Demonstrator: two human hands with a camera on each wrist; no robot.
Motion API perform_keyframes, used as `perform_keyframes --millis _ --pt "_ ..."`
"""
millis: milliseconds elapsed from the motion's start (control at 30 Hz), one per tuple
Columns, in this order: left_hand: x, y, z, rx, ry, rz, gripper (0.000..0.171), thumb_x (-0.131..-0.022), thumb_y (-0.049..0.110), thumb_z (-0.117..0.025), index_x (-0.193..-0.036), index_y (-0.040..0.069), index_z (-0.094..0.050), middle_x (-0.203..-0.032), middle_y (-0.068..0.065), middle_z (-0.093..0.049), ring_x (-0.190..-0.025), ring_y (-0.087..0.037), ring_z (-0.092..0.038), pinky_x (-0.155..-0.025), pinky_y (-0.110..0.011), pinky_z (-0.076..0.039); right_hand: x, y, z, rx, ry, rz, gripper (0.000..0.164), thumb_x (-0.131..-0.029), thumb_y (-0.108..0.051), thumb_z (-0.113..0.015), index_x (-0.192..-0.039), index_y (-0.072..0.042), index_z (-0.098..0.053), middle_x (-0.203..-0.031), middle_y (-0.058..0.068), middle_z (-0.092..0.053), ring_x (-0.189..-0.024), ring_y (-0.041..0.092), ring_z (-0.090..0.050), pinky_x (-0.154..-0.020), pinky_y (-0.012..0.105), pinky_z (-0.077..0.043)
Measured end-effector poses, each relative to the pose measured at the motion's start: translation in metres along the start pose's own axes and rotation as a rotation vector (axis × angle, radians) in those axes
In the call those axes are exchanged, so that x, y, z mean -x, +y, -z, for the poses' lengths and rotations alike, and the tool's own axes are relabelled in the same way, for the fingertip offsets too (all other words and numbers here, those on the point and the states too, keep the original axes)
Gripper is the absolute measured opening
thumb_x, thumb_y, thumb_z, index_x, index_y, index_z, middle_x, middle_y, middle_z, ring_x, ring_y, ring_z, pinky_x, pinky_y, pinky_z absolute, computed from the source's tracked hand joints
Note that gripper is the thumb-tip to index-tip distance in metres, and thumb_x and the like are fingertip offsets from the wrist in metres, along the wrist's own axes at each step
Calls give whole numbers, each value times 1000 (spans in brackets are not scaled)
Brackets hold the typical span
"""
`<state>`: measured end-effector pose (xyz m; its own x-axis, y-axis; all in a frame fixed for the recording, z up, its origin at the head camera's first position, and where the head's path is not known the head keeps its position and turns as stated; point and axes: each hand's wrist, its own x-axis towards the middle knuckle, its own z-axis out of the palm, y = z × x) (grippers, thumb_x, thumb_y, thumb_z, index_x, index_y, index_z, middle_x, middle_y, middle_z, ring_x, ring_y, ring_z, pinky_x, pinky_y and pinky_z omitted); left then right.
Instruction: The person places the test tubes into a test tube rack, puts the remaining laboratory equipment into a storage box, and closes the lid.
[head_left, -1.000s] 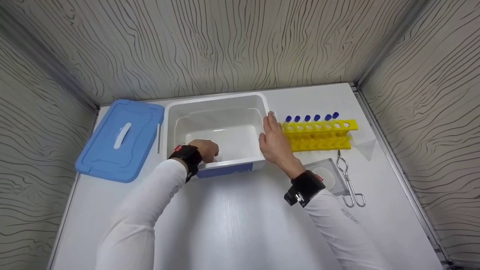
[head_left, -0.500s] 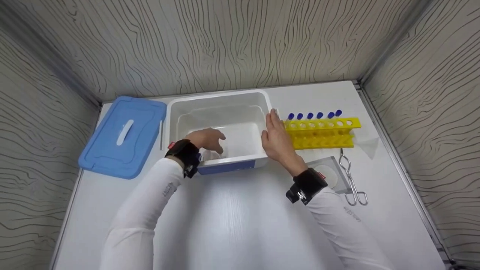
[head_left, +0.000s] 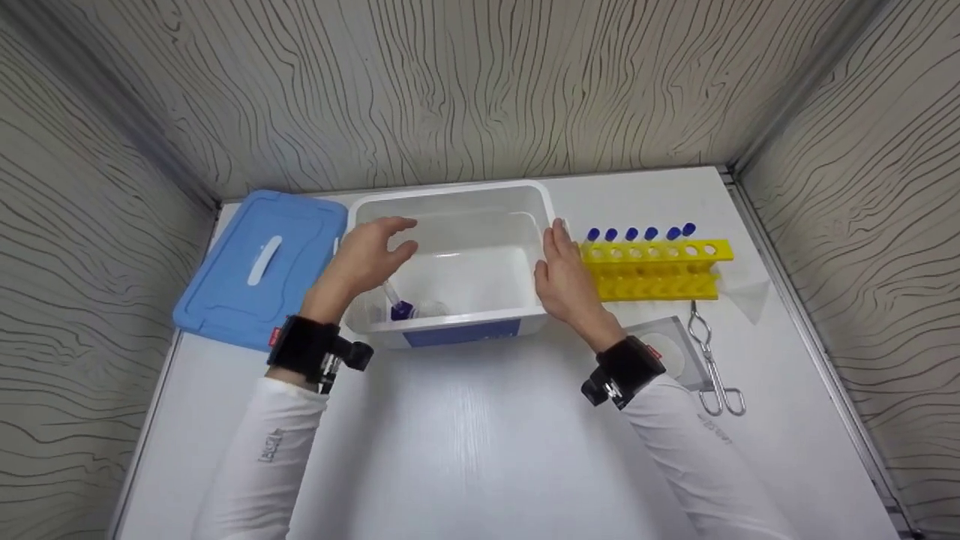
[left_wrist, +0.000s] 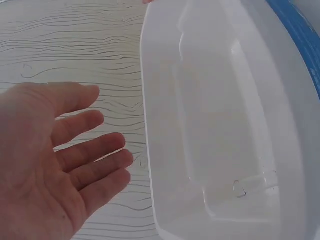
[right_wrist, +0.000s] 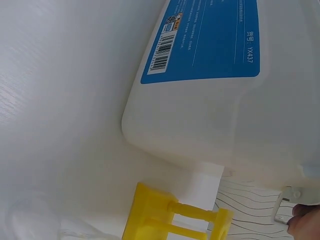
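White tbl point(head_left: 457, 450): L hand point(head_left: 367, 256) spread nr bin point(head_left: 480, 274), L end; R hand point(head_left: 568, 283), fingers together, at bin's R side.

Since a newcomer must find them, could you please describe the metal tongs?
Right of the open white box stands a yellow rack. On its near side, beside a flat grey panel, lie the tongs: unlike these neighbours, slim silvery metal with two looped handles.
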<state>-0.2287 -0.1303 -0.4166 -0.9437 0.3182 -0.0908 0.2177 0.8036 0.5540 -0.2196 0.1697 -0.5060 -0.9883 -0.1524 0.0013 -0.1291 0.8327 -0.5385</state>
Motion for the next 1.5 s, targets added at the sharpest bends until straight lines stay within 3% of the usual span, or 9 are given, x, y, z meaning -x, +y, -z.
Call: perform_keyframes --millis 100,200,333,500,667,1000,1300,1500 --pt "13 -13 0 15 189 44 43 -100 21 -55 -139 4 -56 -142 -18 -58 -132 -36 -54 -111 -49 -43 0 2 0 4 -7 -14 61 -104 -23 -39 -156 2 -19 -168 17 -6 -155 33 -15 -126 49 -16" --pt "21 -24 -6 28 312 82 41 -99 21 -57 -137 4 -58 -139 -20 -59 -130 -37 -55 -110 -49 -44 0 2 0 2 -11 -23 61 -105 -25 -39 -156 1 -19 -168 15 -5 -156 32 -14 -125 49 -16" --pt "28 -35 -18 57 405 137 40 -99 20 -57 -136 5 -59 -138 -20 -59 -129 -37 -57 -108 -49 -46 1 3 -1 1 -8 -15 61 -105 -24 -39 -156 3 -20 -168 17 -6 -155 33 -15 -125 49 -17" --pt "31 -47 -33 81 465 197 42 -99 18 -55 -138 4 -56 -143 -22 -55 -131 -38 -55 -108 -50 -45 2 3 -2 0 2 -2 60 -104 -22 -37 -155 5 -19 -167 19 -7 -155 34 -14 -126 49 -16" --pt "32 -57 -45 74 491 237 48 -98 18 -54 -143 1 -51 -147 -25 -50 -134 -41 -51 -111 -52 -43 2 2 -2 0 -9 -23 61 -105 -24 -37 -156 3 -18 -168 17 -5 -156 33 -14 -126 49 -16" --pt "30 -73 -67 81 468 275 54 -101 18 -49 -149 -4 -38 -154 -25 -40 -143 -40 -40 -119 -50 -34 4 2 -3 3 -15 -32 60 -105 -25 -37 -156 1 -19 -168 15 -5 -155 33 -15 -125 48 -18" --pt "29 -79 -71 173 449 353 61 -101 17 -42 -154 -5 -24 -164 -24 -20 -153 -38 -21 -124 -49 -23 1 2 -2 -12 -27 -17 61 -105 -24 -38 -156 2 -18 -168 17 -4 -155 34 -14 -125 49 -17" --pt "31 -76 -69 181 411 380 60 -103 19 -39 -156 0 -22 -165 -24 -16 -153 -39 -20 -124 -52 -23 -1 4 2 -52 -45 9 62 -104 -22 -39 -155 4 -17 -167 19 -3 -156 35 -11 -126 50 -14"
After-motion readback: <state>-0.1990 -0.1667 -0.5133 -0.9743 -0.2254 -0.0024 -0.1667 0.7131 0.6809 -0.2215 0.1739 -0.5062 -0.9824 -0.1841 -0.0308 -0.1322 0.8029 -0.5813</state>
